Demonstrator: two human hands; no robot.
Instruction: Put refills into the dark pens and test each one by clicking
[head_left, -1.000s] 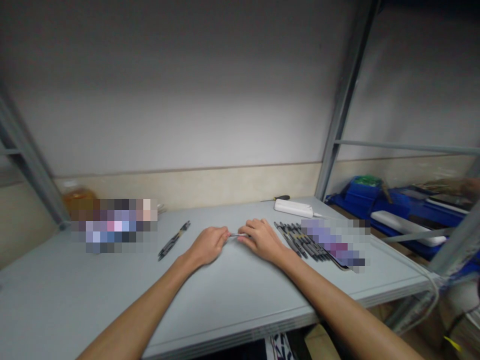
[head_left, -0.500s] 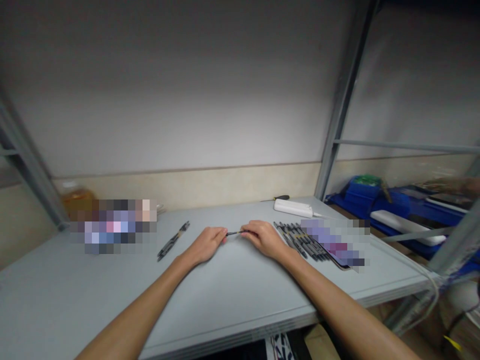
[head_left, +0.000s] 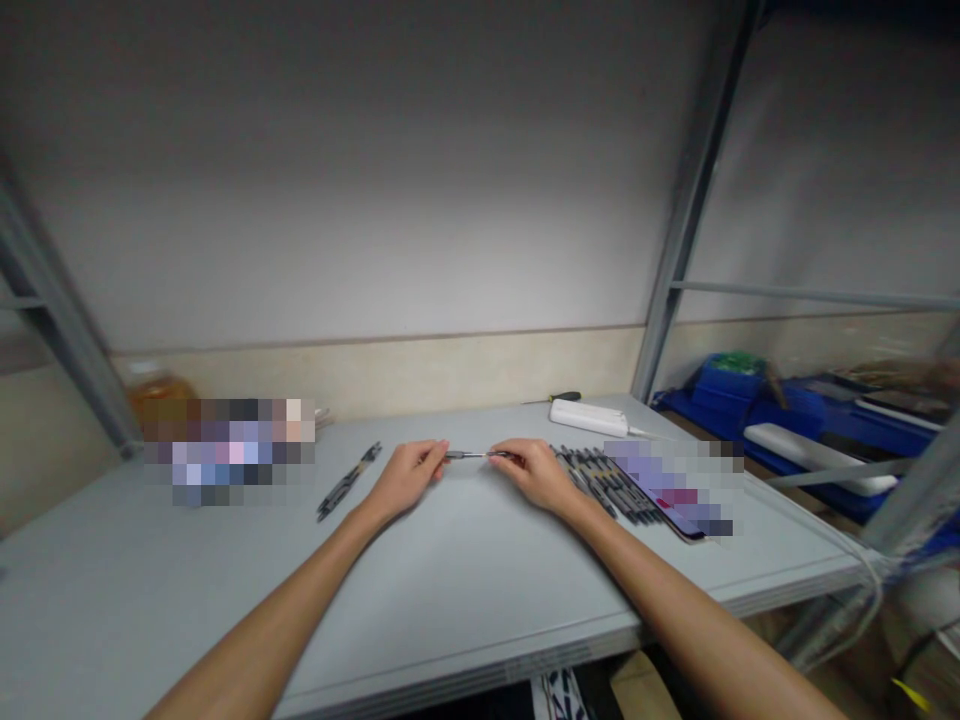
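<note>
My left hand point(head_left: 415, 473) is closed around one end of a slim dark pen point(head_left: 454, 455), just above the tabletop. On the other end, the fingers of my right hand point(head_left: 530, 470) pinch a dark section of the same pen. A thin, light-coloured length shows between the two hands, and the rest is covered by my fingers. To the right of my right hand lies a row of several dark pens point(head_left: 600, 482) side by side. A small group of similar pens point(head_left: 349, 482) lies on the left, beyond my left wrist.
A phone-like flat item point(head_left: 690, 530), partly blurred out, lies right of the pen row. Behind it are a white power strip point(head_left: 589, 417) and a screwdriver point(head_left: 566, 396). Blue bins point(head_left: 724, 385) stand beyond the rack post. A pixelated item point(head_left: 232, 455) sits at left.
My hands have moved slightly apart, the left one shifting left. More of the pen's thin, light-coloured length now shows between them. The pens on the table lie as before.
</note>
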